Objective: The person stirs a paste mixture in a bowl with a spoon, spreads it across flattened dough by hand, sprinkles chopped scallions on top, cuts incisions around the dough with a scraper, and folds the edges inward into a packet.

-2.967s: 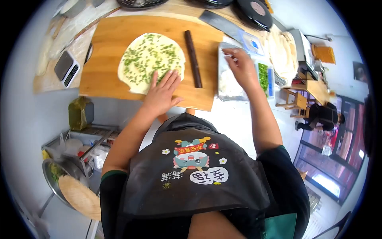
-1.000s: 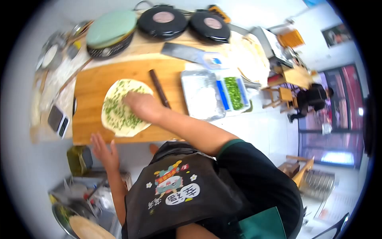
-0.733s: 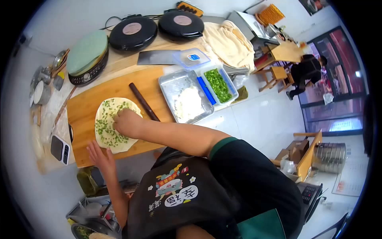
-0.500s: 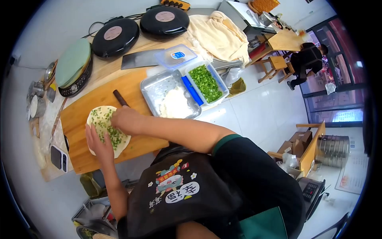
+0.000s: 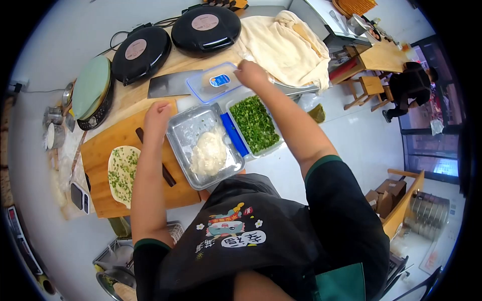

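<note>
My left hand is closed above the back right part of the wooden board, close to the metal tray; what it holds, if anything, is too small to see. My right hand is closed at the right edge of the clear lid. Flat dough dotted with green pieces lies on the board, partly behind my left forearm. A dark rolling pin passes under that forearm. White dough rests in the metal tray, beside a container of chopped greens.
Two black round appliances and a green-lidded one stand at the back. A wide blade lies behind the board. Cream cloth is at the back right, a scale at the left. Another person is far right.
Both hands have left the flat dough. My left hand has gone up beside the tray, and my right hand has moved right to the lid. The camera view has shifted.
</note>
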The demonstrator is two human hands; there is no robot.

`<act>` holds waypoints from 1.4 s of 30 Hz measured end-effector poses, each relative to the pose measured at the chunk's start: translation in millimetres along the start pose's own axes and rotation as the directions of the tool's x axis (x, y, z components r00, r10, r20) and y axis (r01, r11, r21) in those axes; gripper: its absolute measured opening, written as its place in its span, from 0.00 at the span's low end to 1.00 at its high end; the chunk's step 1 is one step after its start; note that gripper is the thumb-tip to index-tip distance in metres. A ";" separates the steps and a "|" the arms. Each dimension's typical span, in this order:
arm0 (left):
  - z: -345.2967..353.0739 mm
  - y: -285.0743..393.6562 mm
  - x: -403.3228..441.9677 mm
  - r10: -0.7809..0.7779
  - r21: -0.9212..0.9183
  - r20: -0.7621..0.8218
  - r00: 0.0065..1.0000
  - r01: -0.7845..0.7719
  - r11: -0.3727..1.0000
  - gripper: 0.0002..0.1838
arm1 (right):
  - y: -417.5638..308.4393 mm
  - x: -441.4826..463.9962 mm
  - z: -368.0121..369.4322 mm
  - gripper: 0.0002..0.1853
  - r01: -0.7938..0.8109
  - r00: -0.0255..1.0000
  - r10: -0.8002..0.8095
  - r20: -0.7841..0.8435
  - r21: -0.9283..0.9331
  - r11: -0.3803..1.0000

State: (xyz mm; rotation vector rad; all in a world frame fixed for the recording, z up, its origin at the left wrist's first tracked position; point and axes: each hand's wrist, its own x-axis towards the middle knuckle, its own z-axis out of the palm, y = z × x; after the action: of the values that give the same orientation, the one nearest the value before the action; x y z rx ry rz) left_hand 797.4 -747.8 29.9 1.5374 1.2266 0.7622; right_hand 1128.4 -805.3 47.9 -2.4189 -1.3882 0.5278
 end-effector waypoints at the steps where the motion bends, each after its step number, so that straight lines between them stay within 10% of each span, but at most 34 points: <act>1: 8.5 -3.1 16.6 -0.025 0.109 0.036 0.999 0.021 0.994 0.13 | 21.5 22.8 7.5 0.21 0.010 0.997 -0.009 0.075 -0.020 1.000; 8: 56.5 -40.1 87.5 0.043 0.443 0.208 0.977 -0.133 0.887 0.15 | 54.4 77.4 36.9 0.30 -0.125 0.972 0.107 0.210 0.075 0.989; 18: 70.4 6.8 87.6 -0.178 -0.063 0.120 0.977 0.186 0.981 0.10 | 67.7 43.3 -19.0 0.22 -0.144 0.975 0.053 0.217 0.428 0.892; 24: 101.2 83.8 63.2 0.063 0.242 0.388 0.920 -0.167 0.956 0.15 | 84.2 -140.9 -54.8 0.18 -0.383 0.922 0.232 0.310 0.646 0.660; 33: 175.9 70.5 40.0 0.022 0.540 0.673 0.740 -0.511 0.669 0.15 | 73.4 -266.6 -1.5 0.19 -0.546 0.821 0.356 0.446 0.795 0.264; 37: 183.1 66.1 36.9 -0.008 0.538 0.689 0.725 -0.504 0.676 0.15 | 72.8 -270.5 -2.2 0.18 -0.433 0.871 0.382 0.307 0.848 0.306; 40: 183.8 65.2 33.2 0.011 0.525 0.688 0.726 -0.508 0.683 0.15 | 83.6 -276.1 15.9 0.16 -0.252 0.932 0.363 0.006 0.728 0.638; 42: 182.3 68.2 27.5 0.052 0.490 0.685 0.727 -0.513 0.705 0.14 | 76.0 -282.5 16.7 0.16 -0.182 0.918 0.394 -0.049 0.831 0.526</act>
State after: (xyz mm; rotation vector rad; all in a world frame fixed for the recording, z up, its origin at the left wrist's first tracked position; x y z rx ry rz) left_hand 991.7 -777.8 34.0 2.3766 0.7291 -0.0896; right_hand 1047.0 -1086.9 46.5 -1.8102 -0.4199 0.7302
